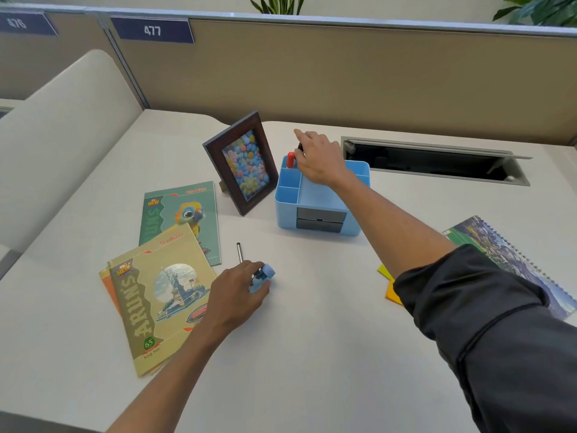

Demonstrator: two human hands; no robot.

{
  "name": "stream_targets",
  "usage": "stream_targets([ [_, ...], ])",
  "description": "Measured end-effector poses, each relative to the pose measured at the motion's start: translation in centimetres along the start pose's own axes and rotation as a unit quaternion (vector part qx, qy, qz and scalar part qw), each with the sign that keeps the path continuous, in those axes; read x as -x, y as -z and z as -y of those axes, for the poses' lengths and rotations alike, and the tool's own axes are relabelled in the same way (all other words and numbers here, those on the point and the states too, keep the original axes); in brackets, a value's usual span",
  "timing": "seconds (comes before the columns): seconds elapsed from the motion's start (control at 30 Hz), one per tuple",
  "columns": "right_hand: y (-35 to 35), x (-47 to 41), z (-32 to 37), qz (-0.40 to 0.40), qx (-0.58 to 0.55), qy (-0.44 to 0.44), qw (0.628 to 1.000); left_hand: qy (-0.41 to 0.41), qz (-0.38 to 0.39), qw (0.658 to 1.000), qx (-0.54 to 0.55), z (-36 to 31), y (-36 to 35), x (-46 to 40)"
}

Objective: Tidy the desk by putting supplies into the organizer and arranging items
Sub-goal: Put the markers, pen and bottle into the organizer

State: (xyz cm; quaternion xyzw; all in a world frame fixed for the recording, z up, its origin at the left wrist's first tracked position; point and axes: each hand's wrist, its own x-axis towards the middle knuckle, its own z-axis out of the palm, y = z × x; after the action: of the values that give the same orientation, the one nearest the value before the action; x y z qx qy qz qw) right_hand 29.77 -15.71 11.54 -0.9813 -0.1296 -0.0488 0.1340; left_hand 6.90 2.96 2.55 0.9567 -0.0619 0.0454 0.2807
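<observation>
With the organizer as landmark, the left hand rests on the tabletop well in front of it to the left, fingers closed around a small blue stapler-like item, a thin pen just behind. It should lift clear before crossing. The right hand hovers over the organizer's back-left compartment, pinching a dark marker beside a red one; lowering it upright seems wise.
</observation>
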Motion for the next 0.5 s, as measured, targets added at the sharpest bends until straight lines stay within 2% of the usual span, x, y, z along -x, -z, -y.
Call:
stream_targets([
  [0.13,0.6,1.4,0.4,-0.109,-0.044,0.031,0.993,0.005,-0.021,1.0,0.012,-0.3,0.4,-0.5],
  [0.23,0.9,3.3,1.0,-0.135,-0.103,0.072,0.983,0.008,-0.035,0.999,0.033,-0.7,0.7,-1.0],
  [0.33,0.8,6.1,1.9,-0.082,-0.176,0.099,0.976,0.008,-0.051,0.997,0.053,-1.1,0.9,-1.8],
  [0.5,-0.4,10.7,3.2,0.103,-0.192,0.091,0.972,0.005,-0.099,0.99,0.1,-1.9,1.4,-3.5],
])
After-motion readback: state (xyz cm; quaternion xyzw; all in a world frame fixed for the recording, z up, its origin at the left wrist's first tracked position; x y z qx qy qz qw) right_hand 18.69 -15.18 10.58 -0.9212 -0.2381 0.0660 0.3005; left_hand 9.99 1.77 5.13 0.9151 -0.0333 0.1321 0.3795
